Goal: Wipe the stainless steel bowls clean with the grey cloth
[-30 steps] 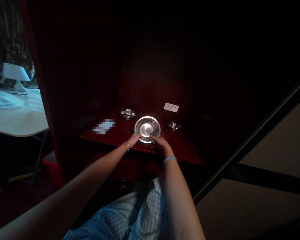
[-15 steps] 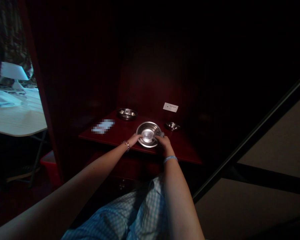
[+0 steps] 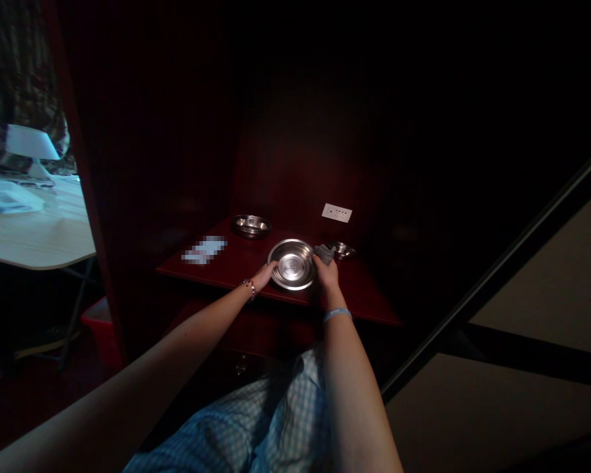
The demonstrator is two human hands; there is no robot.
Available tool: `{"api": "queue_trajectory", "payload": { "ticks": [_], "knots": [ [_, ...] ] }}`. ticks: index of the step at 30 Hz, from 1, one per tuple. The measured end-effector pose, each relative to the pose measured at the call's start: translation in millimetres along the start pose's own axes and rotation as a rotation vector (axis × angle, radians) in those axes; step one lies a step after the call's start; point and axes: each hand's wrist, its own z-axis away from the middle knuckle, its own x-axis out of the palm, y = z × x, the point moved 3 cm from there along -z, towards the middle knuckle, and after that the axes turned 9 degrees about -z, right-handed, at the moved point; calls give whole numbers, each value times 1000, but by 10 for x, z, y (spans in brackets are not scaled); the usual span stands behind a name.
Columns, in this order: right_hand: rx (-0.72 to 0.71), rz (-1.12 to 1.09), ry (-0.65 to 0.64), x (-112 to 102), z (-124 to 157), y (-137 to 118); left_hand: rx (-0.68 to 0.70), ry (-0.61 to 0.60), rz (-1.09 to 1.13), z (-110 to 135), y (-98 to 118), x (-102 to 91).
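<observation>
A shiny steel bowl (image 3: pixel 292 264) sits near the front edge of the dark red shelf, tipped slightly toward me. My left hand (image 3: pixel 264 276) grips its left rim, thumb over the edge and fingers hidden beneath. At the right rim, my right hand (image 3: pixel 327 270) is closed around a bunched grey cloth (image 3: pixel 324 253), which sticks out past the fingers. Whether that hand also touches the bowl is hard to tell. A smaller steel bowl (image 3: pixel 343 250) stands just behind the cloth, partly covered by it.
Another steel bowl (image 3: pixel 251 226), perhaps stacked, stands at the shelf's back left. A blurred-out white item (image 3: pixel 205 250) lies on the shelf (image 3: pixel 226 269). A socket plate (image 3: pixel 337 213) is on the back wall. Left of the cabinet are a table (image 3: pixel 39 240), a lamp (image 3: pixel 32 143) and a red bin (image 3: pixel 101 325).
My right hand has moved from inside the bowl out to its right rim, bringing the grey cloth into clear view. My left hand keeps its hold on the bowl.
</observation>
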Motion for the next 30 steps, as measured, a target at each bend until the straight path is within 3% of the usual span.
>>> {"api": "queue_trajectory", "payload": {
  "ticks": [4,7,12,15,20,30],
  "knots": [
    [-98,-197,245,-58,57,-90,36,6,23,7,-4,1],
    [-232,-144,245,-44,139,-186,60,9,25,19,16,3],
    [-583,353,76,86,360,-380,91,-44,115,-7,34,35],
    [-700,651,62,151,470,-451,83,-34,143,-32,10,35],
    [-676,854,0,233,489,-440,58,-28,118,-53,-15,23],
    [-476,739,-96,497,492,-304,87,-56,80,-81,-46,27]
  ]
}}
